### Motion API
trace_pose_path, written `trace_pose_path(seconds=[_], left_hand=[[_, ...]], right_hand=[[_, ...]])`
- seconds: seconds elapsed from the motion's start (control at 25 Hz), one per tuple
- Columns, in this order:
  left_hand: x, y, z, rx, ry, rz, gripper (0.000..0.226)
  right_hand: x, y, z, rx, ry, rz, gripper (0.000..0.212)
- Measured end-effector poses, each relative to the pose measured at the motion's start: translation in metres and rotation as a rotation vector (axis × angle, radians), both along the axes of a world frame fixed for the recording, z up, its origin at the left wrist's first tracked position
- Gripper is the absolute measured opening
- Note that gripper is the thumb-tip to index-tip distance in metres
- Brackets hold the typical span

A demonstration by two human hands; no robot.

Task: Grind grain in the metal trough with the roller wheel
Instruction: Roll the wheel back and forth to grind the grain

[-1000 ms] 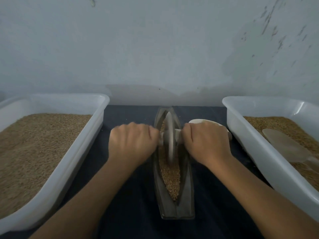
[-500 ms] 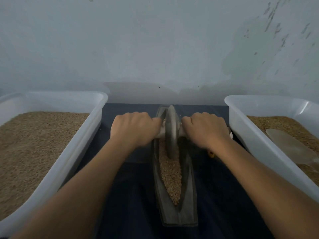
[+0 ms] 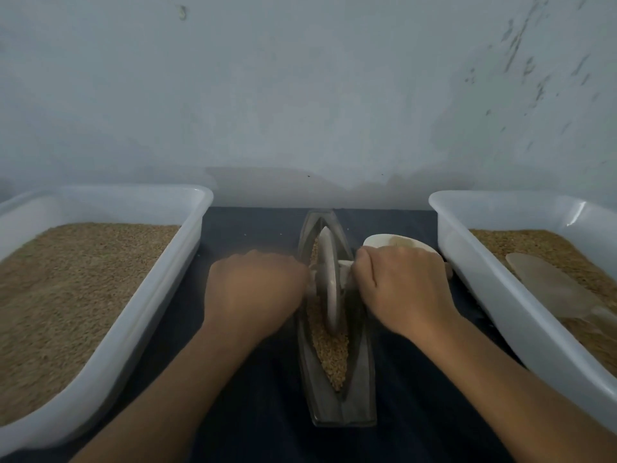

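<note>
Not seeing any readable text anywhere in this shot: no labels, brands, numbers or signs are showing up on anything.
</note>
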State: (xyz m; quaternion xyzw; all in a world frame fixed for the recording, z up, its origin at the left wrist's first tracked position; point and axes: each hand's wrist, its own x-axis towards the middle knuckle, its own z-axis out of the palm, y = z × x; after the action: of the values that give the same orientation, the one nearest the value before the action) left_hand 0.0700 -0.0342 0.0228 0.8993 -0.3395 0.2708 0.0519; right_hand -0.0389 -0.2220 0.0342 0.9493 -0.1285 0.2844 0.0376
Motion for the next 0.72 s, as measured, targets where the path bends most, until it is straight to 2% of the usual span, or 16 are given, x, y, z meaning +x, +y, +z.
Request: trace_pose_path(seconds=[0.08, 0.2, 0.36, 0.44, 0.52, 0.6, 0.72], left_hand=[[-0.005, -0.001, 0.0, -0.167, 0.042, 0.041, 0.053], [-0.008, -0.003, -0.001, -0.234, 0.094, 0.095, 0.057], [-0.002, -0.007, -0.002, -0.295, 0.123, 0.121, 0.06], [0.003, -0.008, -0.003, -0.36, 0.135, 0.139, 0.061], [0.007, -0.007, -0.004, -0.437, 0.161, 0.176, 0.062], [0.009, -0.006, -0.004, -0.526, 0.184, 0.209, 0.062], [0.012, -0.006, -0.003, -0.622, 0.248, 0.245, 0.063]], right_hand=[[-0.004, 0.002, 0.003, -0.007, 0.026, 0.034, 0.056], [-0.006, 0.001, 0.011, -0.09, -0.06, 0.082, 0.041], [-0.025, -0.019, 0.006, -0.175, -0.424, 0.083, 0.017], [-0.037, -0.027, -0.007, -0.173, -0.535, 0.13, 0.011], [-0.045, -0.033, -0.022, -0.128, -0.447, 0.175, 0.011], [-0.045, -0.034, -0.03, 0.022, -0.209, 0.067, 0.011], [-0.035, -0.038, -0.033, 0.183, 0.227, -0.253, 0.05]])
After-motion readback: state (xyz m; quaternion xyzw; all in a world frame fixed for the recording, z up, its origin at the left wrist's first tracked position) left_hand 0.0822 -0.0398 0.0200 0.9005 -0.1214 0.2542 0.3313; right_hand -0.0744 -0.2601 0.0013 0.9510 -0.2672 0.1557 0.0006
